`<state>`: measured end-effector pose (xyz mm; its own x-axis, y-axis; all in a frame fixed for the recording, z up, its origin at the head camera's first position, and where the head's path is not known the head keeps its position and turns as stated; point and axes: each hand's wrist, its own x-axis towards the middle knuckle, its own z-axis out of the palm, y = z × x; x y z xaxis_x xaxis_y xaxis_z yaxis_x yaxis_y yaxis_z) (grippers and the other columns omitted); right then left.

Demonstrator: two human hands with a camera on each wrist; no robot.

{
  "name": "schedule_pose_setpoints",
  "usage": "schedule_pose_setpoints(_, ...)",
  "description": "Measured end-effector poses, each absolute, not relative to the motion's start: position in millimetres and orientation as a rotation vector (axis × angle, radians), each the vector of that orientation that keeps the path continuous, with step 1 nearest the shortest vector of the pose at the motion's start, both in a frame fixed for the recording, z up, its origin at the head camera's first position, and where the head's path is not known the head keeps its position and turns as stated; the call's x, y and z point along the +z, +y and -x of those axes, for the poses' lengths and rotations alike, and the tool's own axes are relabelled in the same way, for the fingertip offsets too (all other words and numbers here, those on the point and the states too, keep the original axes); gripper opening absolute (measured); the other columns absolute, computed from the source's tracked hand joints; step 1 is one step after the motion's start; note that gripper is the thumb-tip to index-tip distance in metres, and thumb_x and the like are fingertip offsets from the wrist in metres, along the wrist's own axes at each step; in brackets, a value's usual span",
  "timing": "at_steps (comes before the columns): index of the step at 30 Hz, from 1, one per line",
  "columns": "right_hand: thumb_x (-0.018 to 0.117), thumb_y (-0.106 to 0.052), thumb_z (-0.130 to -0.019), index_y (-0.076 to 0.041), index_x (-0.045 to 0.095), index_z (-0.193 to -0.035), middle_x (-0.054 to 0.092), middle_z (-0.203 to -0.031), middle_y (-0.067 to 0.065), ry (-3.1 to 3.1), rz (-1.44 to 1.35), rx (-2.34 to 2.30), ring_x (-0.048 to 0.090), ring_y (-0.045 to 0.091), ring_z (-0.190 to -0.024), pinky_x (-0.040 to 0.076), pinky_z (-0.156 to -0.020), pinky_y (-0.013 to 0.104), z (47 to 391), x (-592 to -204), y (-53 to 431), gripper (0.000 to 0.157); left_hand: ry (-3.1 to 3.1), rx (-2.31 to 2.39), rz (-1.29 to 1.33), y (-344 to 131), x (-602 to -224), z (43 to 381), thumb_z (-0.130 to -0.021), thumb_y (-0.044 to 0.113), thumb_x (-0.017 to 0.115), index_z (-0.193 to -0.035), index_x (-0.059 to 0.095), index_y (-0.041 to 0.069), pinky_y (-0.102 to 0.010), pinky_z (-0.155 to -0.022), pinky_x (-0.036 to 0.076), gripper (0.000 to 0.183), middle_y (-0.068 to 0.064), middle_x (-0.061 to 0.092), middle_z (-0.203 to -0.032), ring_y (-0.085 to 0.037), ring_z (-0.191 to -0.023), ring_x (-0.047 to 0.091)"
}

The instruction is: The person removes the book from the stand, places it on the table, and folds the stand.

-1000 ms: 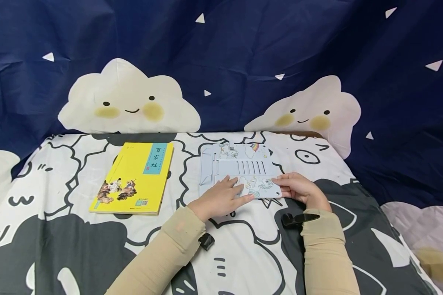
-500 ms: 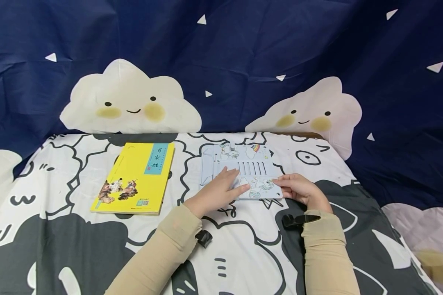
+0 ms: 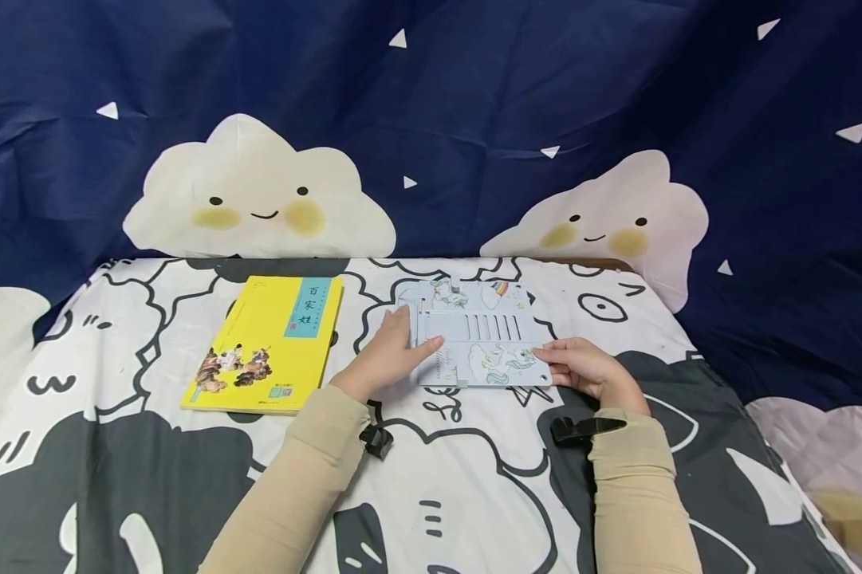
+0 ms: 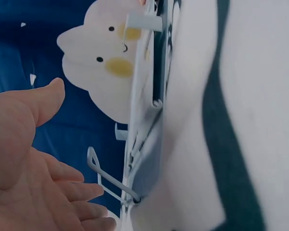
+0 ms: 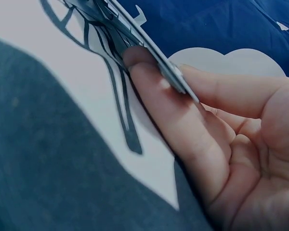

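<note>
A pale blue book stand (image 3: pixel 484 363) with unicorn and rainbow prints and a row of slots lies on the cloth in the head view. My right hand (image 3: pixel 584 371) pinches its right edge; in the right wrist view the thumb is above the thin panel (image 5: pixel 176 79) and a finger lies beneath. My left hand (image 3: pixel 383 355) is at the stand's left end, fingers extended and thumb spread over the panel. In the left wrist view, a bent wire bracket (image 4: pixel 113 178) sticks out from the stand beside the fingertips. Whether they touch it I cannot tell.
A yellow book (image 3: pixel 265 343) with a blue title strip lies flat to the left of the stand. The table has a black-and-white cartoon cloth (image 3: pixel 438 478). Behind its far edge hangs a dark blue curtain (image 3: pixel 459 96) with clouds.
My left hand has slid left off the stand's middle to its left end, uncovering more of the printed panel. The right hand keeps its pinch on the right edge.
</note>
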<state>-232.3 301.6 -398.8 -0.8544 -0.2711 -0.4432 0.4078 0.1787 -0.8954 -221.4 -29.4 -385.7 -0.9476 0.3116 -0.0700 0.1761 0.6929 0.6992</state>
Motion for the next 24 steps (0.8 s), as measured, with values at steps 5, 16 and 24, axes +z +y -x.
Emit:
schedule_pose_setpoints(5,0.055,-0.009,-0.101,0.001,0.059,-0.106,0.075,-0.083,0.0,1.946,-0.127,-1.732,0.074,0.009,-0.076,0.059,-0.068,0.02,232.1,-399.4,302.3,0.012,2.664,1.019,-0.342,-29.4,-388.4,219.1,-0.097,0.057,0.053,-0.154,0.002,-0.01,-0.046,-0.125,0.004,0.102,-0.027,0.0,-0.163,-0.039,-0.153,-0.006)
schedule_pose_setpoints(16,0.056,-0.011,-0.101,0.002,0.059,-0.109,0.075,-0.084,-0.001,1.95,-0.125,-1.73,0.074,0.008,-0.077,0.059,-0.069,0.02,232.9,-401.6,302.6,0.016,2.625,0.676,-0.344,-21.9,-380.2,206.4,-0.096,0.061,0.051,-0.152,0.002,-0.014,-0.049,-0.125,0.008,0.106,-0.032,-0.002,-0.162,-0.044,-0.152,-0.004)
schedule_pose_setpoints(24,0.056,-0.011,-0.101,0.004,0.058,-0.112,0.075,-0.084,-0.001,1.94,-0.118,-1.73,0.073,0.008,-0.077,0.059,-0.068,0.02,233.4,-401.1,302.7,0.018,2.649,0.59,-0.333,-19.3,-380.1,205.1,-0.097,0.063,0.047,-0.153,0.001,-0.014,-0.049,-0.125,0.01,0.105,-0.032,-0.002,-0.161,-0.043,-0.152,-0.003)
